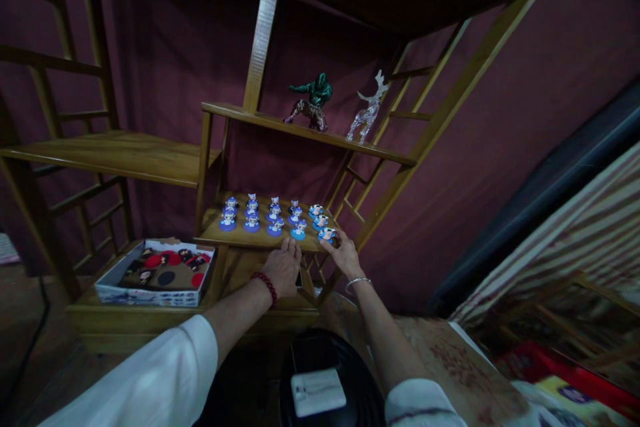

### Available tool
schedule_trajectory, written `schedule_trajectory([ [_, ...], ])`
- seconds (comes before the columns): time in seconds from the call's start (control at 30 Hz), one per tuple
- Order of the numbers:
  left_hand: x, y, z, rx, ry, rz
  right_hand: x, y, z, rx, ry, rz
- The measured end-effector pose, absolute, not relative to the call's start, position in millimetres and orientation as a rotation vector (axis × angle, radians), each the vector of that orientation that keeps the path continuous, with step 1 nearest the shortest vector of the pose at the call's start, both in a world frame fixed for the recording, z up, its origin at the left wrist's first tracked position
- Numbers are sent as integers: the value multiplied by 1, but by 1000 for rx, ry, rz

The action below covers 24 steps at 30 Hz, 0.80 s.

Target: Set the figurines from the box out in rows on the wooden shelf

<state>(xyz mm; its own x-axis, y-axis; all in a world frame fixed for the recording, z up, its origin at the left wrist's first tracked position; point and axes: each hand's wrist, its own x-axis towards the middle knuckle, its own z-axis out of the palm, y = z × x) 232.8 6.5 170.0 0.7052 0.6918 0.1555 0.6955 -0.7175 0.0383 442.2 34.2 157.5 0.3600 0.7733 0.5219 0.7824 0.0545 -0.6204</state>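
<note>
White sleeve (165, 367) nearest; right hand (345, 255) clasping blue-based figurine (327, 235), axis and facing unclear; left hand (281, 271) grip unclear.

A wooden shelf (210, 231) carries small figurines on round bases, set out in rows; most are purple figurines (251, 222), with a light-blue-based figurine (298, 231) in front; three blue-and-white figurines (321, 221) line the right end. The board above (270, 121) bears a green hooded figure (319, 90) and a clear deer (367, 113); the lower ledge (240, 280) holds a shallow open box (150, 297) at its left.
</note>
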Motion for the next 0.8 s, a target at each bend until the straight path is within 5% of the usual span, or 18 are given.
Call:
schedule_trajectory([
  [0.37, 230, 3, 165, -2839, -1191, -253, 383, -6, 150, -1482, -1367, -68],
  [0.8, 214, -10, 161, -2782, -1242, -312, 340, 18, 170, -1979, -1489, -67],
])
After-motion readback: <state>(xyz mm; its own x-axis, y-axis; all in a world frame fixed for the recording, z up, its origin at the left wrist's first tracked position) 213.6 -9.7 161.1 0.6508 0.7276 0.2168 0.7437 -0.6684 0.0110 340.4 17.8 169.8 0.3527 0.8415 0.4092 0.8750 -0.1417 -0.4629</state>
